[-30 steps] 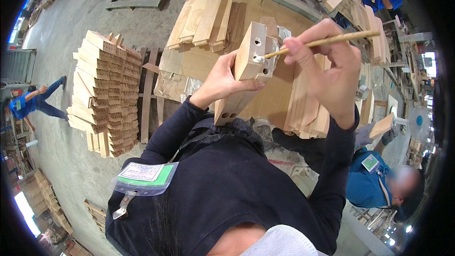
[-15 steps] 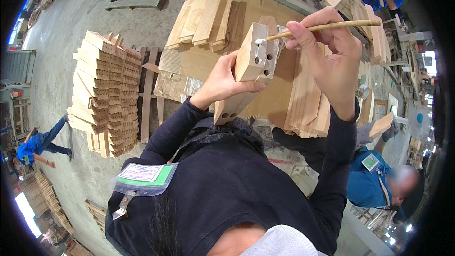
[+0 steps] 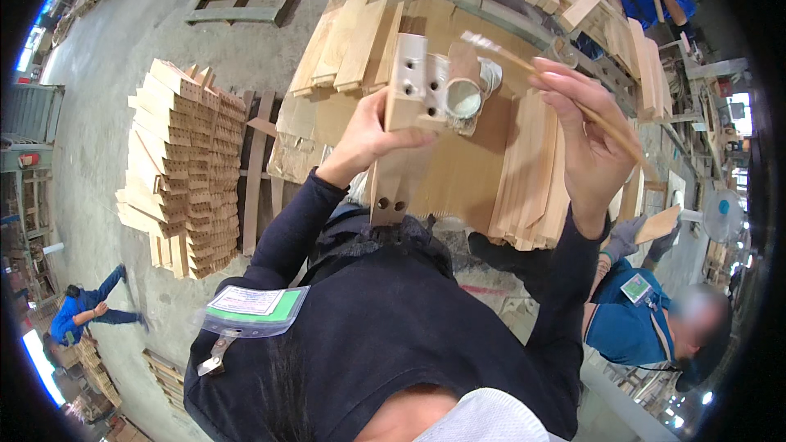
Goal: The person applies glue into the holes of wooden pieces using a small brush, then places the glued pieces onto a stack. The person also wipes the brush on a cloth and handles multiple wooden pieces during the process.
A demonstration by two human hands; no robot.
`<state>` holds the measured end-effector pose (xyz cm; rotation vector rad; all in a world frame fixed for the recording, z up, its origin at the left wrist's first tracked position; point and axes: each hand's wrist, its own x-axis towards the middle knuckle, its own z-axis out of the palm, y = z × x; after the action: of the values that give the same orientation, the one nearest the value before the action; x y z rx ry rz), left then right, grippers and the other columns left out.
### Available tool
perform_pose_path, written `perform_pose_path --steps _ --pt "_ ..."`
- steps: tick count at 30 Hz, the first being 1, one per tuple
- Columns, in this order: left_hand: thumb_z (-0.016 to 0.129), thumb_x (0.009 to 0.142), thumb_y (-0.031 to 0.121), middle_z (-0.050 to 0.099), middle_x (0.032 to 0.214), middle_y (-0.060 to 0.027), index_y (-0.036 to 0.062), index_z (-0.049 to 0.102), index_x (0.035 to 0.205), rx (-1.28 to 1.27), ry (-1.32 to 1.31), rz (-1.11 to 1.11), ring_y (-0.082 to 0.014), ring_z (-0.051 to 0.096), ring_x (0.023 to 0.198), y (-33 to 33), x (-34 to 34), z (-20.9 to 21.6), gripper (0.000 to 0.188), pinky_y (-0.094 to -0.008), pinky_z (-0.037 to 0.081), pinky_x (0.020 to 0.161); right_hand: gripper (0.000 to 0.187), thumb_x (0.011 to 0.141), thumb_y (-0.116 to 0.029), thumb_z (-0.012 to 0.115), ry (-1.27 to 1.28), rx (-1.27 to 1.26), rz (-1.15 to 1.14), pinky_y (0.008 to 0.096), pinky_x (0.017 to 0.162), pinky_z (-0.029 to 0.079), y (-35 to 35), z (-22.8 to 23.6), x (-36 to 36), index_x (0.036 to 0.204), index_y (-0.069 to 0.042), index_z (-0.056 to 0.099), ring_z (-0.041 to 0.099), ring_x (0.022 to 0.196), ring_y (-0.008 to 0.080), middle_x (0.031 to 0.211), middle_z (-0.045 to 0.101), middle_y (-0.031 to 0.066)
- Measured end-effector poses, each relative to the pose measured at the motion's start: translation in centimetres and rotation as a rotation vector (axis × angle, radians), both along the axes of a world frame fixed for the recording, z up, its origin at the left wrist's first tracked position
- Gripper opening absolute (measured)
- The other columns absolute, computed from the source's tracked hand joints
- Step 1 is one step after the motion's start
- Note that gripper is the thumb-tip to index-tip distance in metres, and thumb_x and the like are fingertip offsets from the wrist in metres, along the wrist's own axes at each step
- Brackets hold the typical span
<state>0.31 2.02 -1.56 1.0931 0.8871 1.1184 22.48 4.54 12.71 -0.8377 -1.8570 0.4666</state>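
Note:
My left hand point(image 3: 370, 141) grips a pale wooden block point(image 3: 403, 102), its drilled end facing up. Several dark holes and a wet white smear show on that end. Below the hand, a length of wood point(image 3: 390, 180) has two more holes; I cannot tell whether it is the same piece. In my right hand point(image 3: 591, 135), a thin wooden stick point(image 3: 512, 57) is pinched between the fingers. White paste coats its far tip, which is apart from the block. Between the hands stands a small cup point(image 3: 464, 100) with whitish stuff inside.
Loose boards lie on the cardboard-covered surface point(image 3: 319, 127): a left stack point(image 3: 352, 41) and a right stack point(image 3: 528, 172). A tall pile of drilled wood pieces point(image 3: 176, 172) stands left. A gloved co-worker point(image 3: 630, 311) sits right; another person point(image 3: 82, 311) is far left.
The stick's tip has left the block's end and moved up and right; my right hand has lowered slightly. The block has shifted left and turned, and the cup now shows.

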Motion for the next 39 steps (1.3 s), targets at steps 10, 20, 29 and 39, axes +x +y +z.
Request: perform_pose_path --steps 10,20,29,39 --pt "0.072 0.074 0.007 0.063 0.107 -0.0108 -0.0011 0.054 0.115 0.061 -0.307 0.111 -0.0203 0.064 0.094 5.1 -3.0 2.0 0.046 -0.0337 0.049 0.087 0.027 0.1 -0.018 0.04 0.064 -0.159 -0.164 0.029 0.075 0.051 -0.1 -11.1 -1.9 0.096 0.001 0.059 0.065 0.084 0.0194 0.095 0.067 0.0126" --pt "0.07 0.078 0.013 0.058 0.116 -0.0106 0.0004 0.045 0.125 -0.018 -0.473 0.175 -0.0189 0.06 0.1 10.0 -3.6 4.2 0.054 -0.0332 0.049 0.085 0.078 0.071 -0.025 0.074 -0.201 -0.142 -0.291 0.0402 0.08 0.051 0.2 -15.2 -10.7 0.134 0.002 0.036 0.063 0.094 0.0379 0.118 0.058 0.0189" --pt "0.053 0.094 0.028 0.049 0.129 -0.0082 0.0095 0.04 0.135 -0.157 -0.367 0.249 -0.0163 0.051 0.113 14.0 -8.7 -1.4 0.047 -0.0311 0.041 0.096 0.066 0.072 -0.028 0.071 -0.209 -0.27 -0.383 0.0448 0.068 0.051 17.4 -14.7 -10.8 0.122 0.005 0.044 0.064 0.083 0.0389 0.09 0.063 0.0252" --pt "0.049 0.096 0.025 0.059 0.112 -0.0107 0.0017 0.051 0.12 -0.51 -0.33 0.36 -0.0203 0.06 0.102 7.7 -19.7 -9.3 0.033 -0.0339 0.046 0.09 0.05 0.068 -0.034 0.072 -0.639 -0.126 -0.889 0.0448 0.075 0.052 46.8 -15.3 -9.5 0.099 0.002 0.057 0.064 0.087 0.038 0.089 0.066 0.0235"
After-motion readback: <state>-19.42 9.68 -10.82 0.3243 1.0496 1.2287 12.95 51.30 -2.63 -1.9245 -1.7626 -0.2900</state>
